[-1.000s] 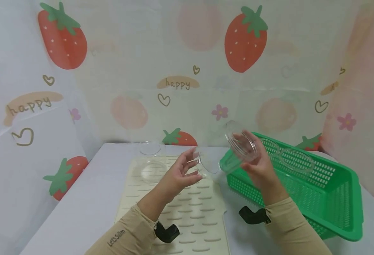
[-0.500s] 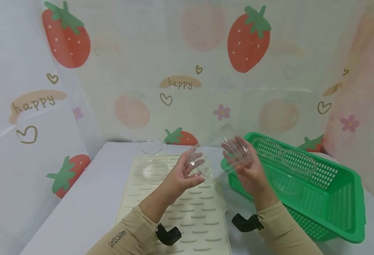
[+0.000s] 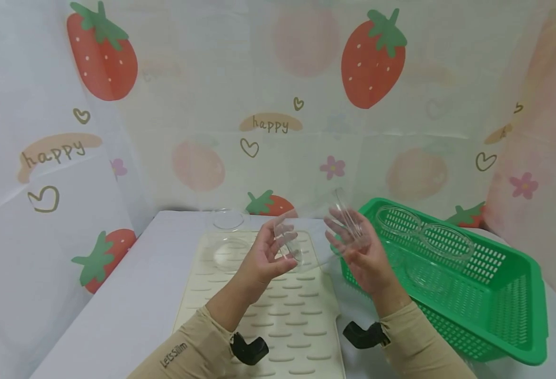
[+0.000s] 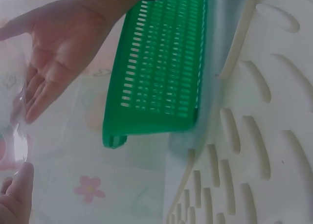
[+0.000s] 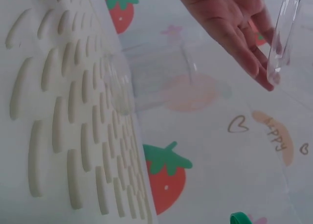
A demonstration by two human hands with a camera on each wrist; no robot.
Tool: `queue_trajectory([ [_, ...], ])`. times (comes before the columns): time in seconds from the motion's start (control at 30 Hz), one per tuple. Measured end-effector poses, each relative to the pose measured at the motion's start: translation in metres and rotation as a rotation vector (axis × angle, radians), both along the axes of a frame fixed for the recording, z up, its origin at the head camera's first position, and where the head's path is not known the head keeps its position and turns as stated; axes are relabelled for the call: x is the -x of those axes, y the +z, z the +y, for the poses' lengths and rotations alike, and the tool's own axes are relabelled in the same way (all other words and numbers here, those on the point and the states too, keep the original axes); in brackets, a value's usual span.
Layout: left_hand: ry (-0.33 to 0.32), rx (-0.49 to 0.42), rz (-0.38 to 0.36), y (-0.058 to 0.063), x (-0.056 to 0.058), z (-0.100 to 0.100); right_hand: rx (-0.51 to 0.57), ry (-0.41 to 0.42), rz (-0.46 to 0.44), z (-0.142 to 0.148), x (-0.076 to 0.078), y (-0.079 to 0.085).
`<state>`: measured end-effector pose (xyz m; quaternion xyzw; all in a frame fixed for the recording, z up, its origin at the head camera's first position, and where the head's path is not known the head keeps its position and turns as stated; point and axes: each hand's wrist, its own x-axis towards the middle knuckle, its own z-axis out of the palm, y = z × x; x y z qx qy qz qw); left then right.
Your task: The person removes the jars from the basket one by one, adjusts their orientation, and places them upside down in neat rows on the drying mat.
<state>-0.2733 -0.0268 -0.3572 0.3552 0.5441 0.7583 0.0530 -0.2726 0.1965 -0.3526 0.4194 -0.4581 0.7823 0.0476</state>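
Observation:
In the head view my left hand and right hand hold a clear cylindrical container between them, lying roughly on its side above the mat. My left fingers and thumb reach round its left end. At the other end, which shows thick ring-like edges, my right fingers spread behind the clear wall with the thumb below. The left wrist view shows the container's shiny edge between the hands. In the right wrist view its thick end stands against my left fingertips. Its middle is so transparent that its outline is faint.
Another clear container stands upright at the back left of the cream ribbed mat. The green perforated basket at the right has clear round-rimmed containers in it. A strawberry-print cloth rises behind the white table.
The right hand has lowered and turned its palm further into view, tilting its end of the clear container more edge-on. The left hand has barely moved.

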Motion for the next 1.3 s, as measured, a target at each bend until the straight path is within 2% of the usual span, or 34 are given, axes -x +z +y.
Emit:
queue_trajectory([
  [0.2, -0.006, -0.048, 0.002, 0.001, -0.002, 0.0, -0.046, -0.022, -0.026, 0.0, -0.001, 0.0],
  [0.4, -0.006, -0.083, -0.031, 0.001, -0.005, -0.002, -0.187, -0.074, -0.075, 0.005, -0.005, 0.002],
  [0.47, 0.022, -0.064, -0.064, 0.001, -0.006, -0.003, -0.249, -0.11, -0.095, 0.008, -0.006, 0.004],
  [0.57, 0.093, -0.005, -0.12, 0.0, -0.008, -0.005, -0.368, -0.222, -0.101, 0.013, -0.008, 0.01],
  [0.73, 0.2, 0.112, -0.165, -0.001, -0.009, -0.007, -0.579, -0.473, 0.022, 0.018, -0.013, 0.027],
  [0.87, 0.266, 0.191, -0.184, 0.0, -0.01, -0.007, -0.667, -0.576, 0.168, 0.018, -0.018, 0.043],
  [0.97, 0.3, 0.238, -0.19, -0.001, -0.01, -0.007, -0.733, -0.621, 0.276, 0.016, -0.02, 0.051],
  [1.1, 0.341, 0.29, -0.162, -0.004, -0.009, -0.006, -0.875, -0.669, 0.401, 0.014, -0.022, 0.057],
  [1.2, 0.373, 0.324, -0.136, -0.006, -0.008, -0.005, -0.998, -0.681, 0.424, 0.011, -0.024, 0.059],
  [1.3, 0.4, 0.352, -0.124, -0.008, -0.007, -0.004, -1.109, -0.684, 0.396, 0.007, -0.025, 0.058],
])
